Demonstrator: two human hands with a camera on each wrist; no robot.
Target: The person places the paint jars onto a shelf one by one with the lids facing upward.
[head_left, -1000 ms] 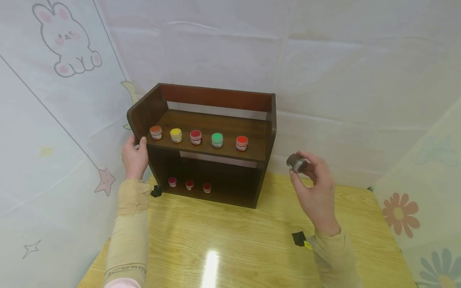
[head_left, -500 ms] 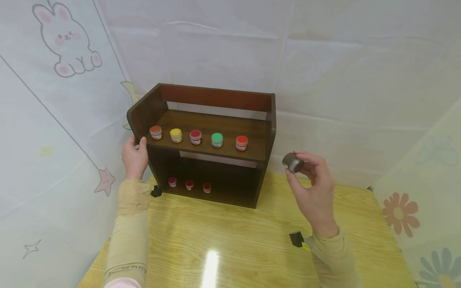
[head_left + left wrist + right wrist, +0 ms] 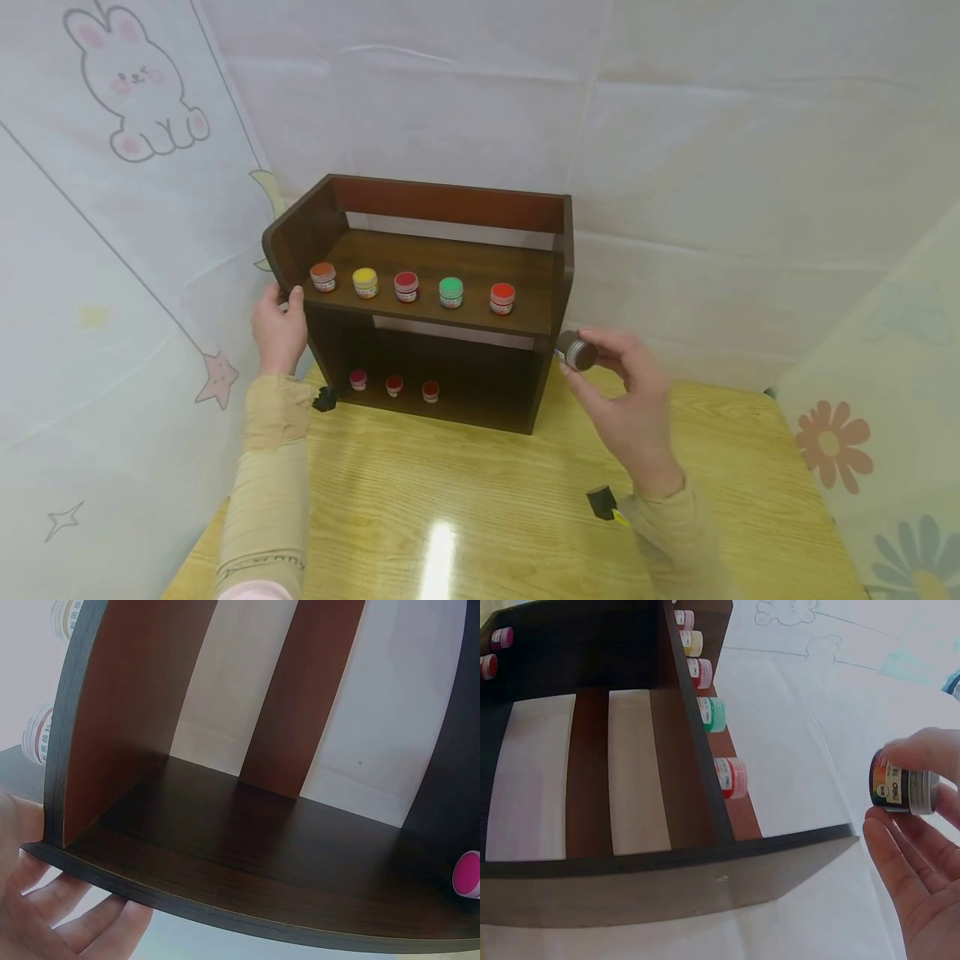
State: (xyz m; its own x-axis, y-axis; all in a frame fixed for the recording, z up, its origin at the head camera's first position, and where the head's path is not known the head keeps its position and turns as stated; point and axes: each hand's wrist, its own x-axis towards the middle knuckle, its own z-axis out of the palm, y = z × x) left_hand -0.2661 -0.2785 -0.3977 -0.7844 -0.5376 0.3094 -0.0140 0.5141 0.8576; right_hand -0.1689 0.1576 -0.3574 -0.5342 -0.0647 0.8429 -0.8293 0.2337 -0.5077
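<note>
My left hand (image 3: 279, 332) grips the left side of a dark brown two-tier shelf (image 3: 420, 321), thumb at the upper board's front edge. The left wrist view shows its fingers (image 3: 112, 930) against the outside of the side panel. My right hand (image 3: 626, 400) pinches a small dark paint jar (image 3: 582, 353) between thumb and fingers, off the shelf's right side. The jar is tilted, and its label and pale lid band show in the right wrist view. Along the upper board's front stand several jars, among them a green jar (image 3: 451, 292) and a bright red jar (image 3: 502, 298) nearest the right hand.
Three dark red and magenta jars, one a middle jar (image 3: 394, 386), sit on the lower board's left half. The shelf stands on a wood-grain table (image 3: 450, 500) before white printed sheets (image 3: 712, 208). Black pieces lie at both wrists.
My right hand has moved left with the dark jar, bringing it to the shelf's right side, and the jar has turned. The left hand keeps its grip on the shelf.
</note>
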